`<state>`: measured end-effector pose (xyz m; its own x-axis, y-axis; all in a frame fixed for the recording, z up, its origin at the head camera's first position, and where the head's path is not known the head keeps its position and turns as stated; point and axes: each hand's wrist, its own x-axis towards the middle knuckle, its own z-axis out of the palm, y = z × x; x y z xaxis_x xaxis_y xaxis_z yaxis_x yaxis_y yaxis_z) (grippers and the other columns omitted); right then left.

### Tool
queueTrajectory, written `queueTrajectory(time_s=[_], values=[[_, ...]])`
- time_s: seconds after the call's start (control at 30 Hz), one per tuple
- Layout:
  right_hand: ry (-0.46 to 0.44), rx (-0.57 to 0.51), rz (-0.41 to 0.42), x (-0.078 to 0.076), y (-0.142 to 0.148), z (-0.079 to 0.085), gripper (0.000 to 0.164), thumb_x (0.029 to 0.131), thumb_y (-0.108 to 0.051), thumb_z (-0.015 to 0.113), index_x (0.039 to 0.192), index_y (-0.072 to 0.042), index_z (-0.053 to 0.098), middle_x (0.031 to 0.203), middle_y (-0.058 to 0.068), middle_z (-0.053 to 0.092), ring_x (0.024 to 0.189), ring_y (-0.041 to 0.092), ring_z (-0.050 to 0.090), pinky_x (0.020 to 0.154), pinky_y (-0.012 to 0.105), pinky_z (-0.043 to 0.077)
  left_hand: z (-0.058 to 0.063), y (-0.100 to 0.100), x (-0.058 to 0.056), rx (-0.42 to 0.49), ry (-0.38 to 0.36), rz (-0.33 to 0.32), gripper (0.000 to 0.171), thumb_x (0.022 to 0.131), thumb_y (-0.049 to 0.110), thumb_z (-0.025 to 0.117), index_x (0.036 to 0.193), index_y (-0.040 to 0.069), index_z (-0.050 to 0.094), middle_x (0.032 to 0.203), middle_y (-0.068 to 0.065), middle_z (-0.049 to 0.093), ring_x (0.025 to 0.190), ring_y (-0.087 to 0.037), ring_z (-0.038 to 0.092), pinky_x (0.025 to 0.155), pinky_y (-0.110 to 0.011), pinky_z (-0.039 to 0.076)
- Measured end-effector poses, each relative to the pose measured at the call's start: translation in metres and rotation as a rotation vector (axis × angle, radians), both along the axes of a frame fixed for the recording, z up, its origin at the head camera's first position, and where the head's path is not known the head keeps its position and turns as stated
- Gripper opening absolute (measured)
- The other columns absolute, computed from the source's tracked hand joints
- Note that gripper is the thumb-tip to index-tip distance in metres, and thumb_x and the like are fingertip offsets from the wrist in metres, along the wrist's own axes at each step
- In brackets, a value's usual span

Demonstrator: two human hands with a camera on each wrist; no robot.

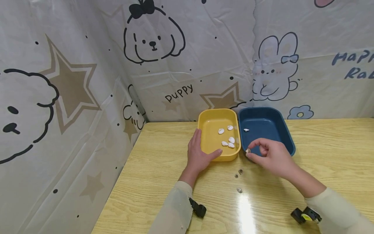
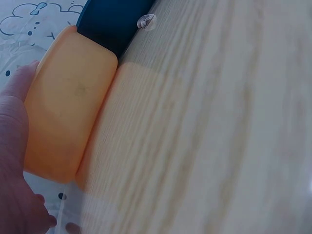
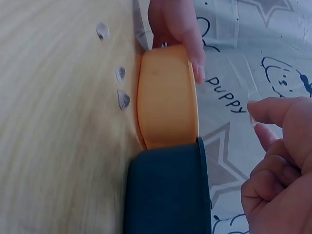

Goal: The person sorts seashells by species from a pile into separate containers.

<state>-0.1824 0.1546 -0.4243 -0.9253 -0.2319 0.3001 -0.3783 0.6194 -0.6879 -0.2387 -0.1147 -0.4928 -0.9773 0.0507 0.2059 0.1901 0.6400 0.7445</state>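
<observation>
My right hand [image 1: 273, 157] pinches a small brownish shell [image 1: 248, 150] between thumb and index finger, over the front left corner of the dark blue tray [image 1: 287, 139]. The other fingers of that hand are curled in. Inside the blue tray, one small white shell [image 1: 246, 130] lies near the left wall. My left hand [image 1: 200, 156] holds the front left corner of the yellow tray [image 1: 208, 123], thumb over the front rim and fingers along the left side. Several white shells [image 1: 221, 131] lie in the yellow tray.
Three small greyish shells lie on the wooden table [image 1: 146, 182] in front of the trays, the closest shell [image 1: 239, 190] near a bright glare. Both trays stand side by side at the table's back edge, against a printed cloth [image 1: 175, 74]. Another cloth hangs on the left.
</observation>
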Motion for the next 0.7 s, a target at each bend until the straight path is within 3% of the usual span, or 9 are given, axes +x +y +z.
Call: queueTrajectory(time_s=[0.43, 0.7], values=[[0.061, -0.018, -0.075, -0.03, 0.008, 0.003, 0.021, 0.089, -0.028, 0.079, 0.097, -0.013, 0.067, 0.059, -0.004, 0.031, 0.046, 0.016, 0.031, 0.046, 0.032, 0.025, -0.001, 0.0, -0.001, -0.009, -0.012, 0.006, 0.119, 0.072, 0.064, 0.08, 0.162, 0.02, 0.015, 0.165, 0.009, 0.011, 0.148, -0.021, 0.012, 0.116, -0.047, 0.019], [0.051, -0.016, -0.122, -0.055, 0.009, 0.005, 0.022, 0.091, -0.028, 0.076, 0.1, -0.01, 0.068, 0.059, -0.001, 0.034, 0.046, 0.02, 0.033, 0.047, 0.033, 0.026, -0.001, 0.0, -0.001, -0.008, -0.008, 0.008, 0.119, 0.072, 0.063, 0.081, 0.162, 0.019, 0.016, 0.165, 0.009, 0.011, 0.148, -0.022, 0.013, 0.116, -0.047, 0.02]])
